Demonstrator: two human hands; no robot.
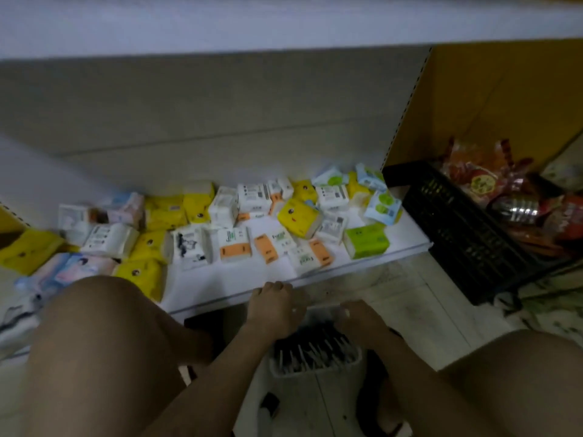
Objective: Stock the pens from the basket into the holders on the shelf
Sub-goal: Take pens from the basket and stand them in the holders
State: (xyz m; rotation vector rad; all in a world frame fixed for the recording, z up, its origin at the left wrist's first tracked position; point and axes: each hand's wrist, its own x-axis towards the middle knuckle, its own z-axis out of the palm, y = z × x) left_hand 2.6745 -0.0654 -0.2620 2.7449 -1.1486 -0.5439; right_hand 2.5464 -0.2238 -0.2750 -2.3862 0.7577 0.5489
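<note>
A white basket [318, 370] stands on the floor between my knees, with several dark pens [312, 345] lying in it. My left hand [274, 307] hovers over the basket's far left edge, fingers bent down, close to the front lip of the low white shelf [233, 288]. My right hand [362, 320] reaches over the basket's far right side, fingers bent down toward the pens. The picture is blurred, so whether either hand holds a pen cannot be told. No pen holders are in view.
Many small tissue packs [220, 228] in yellow, white, orange and green lie scattered on the low shelf. A black crate [467, 234] of red snack packets [492, 184] stands at the right. A white upper shelf [284, 23] hangs overhead. My bare knees frame the basket.
</note>
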